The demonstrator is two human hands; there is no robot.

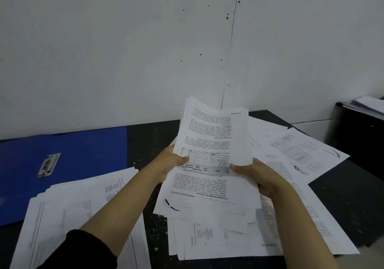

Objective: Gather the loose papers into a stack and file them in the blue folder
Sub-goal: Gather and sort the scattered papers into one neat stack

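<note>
The white wall [124, 50] takes up the upper half of the view, and below it runs the dark desk [342, 196]. The blue folder [68, 164] lies flat at the far left of the desk, a small label [48, 165] on its cover, and one corner is overlapped by a spread of loose sheets [83, 206]. More loose papers [291, 164] fan out to the right and toward the near edge. A separate paper pile [369, 106] sits on a dark cabinet [361, 135] at far right. Above the desk centre, a partial stack [214, 144] is held upright, long axis running away from the person, top edges uneven. The left hand [174, 160] pinches its left edge, thumb on the printed face; the right hand [257, 175] grips its right edge, fingers curled behind. Judgement: gathering is incomplete. The folder lies left of the held stack, nearer the left hand, so filing calls for a leftward carry once the remaining sheets are collected. Whether the folder is open could not be determined.
</note>
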